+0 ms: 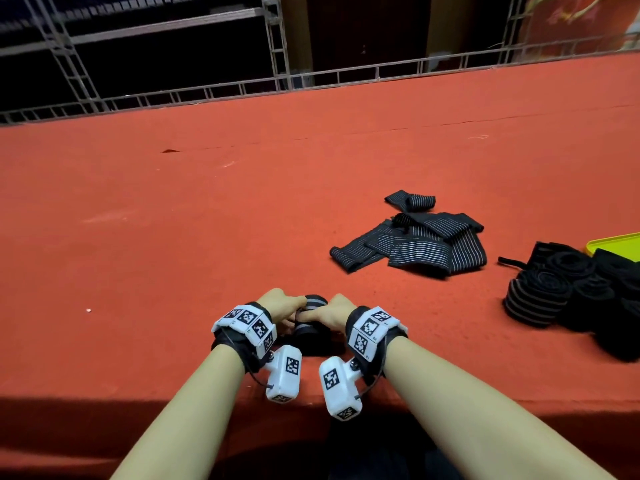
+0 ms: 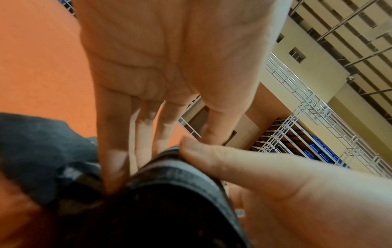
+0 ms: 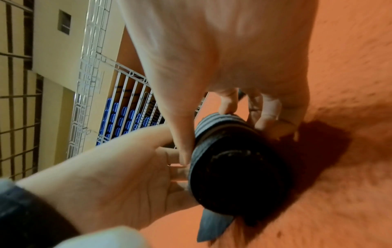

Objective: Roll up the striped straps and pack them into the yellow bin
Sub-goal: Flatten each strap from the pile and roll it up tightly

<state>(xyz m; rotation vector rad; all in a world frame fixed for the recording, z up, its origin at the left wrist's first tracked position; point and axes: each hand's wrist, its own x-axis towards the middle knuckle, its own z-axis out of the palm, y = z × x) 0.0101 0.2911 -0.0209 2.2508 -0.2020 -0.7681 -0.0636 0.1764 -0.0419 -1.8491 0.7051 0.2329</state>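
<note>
Both forearms extended over the red table [image 1: 207, 202], left hand [image 1: 277, 308] and right hand [image 1: 334, 311] grip curled round rolled striped strap [image 1: 311, 320]

Loose straps [image 1: 412, 242] lie left of rolled straps [image 1: 568, 292] beside bin [image 1: 613, 244].
</note>
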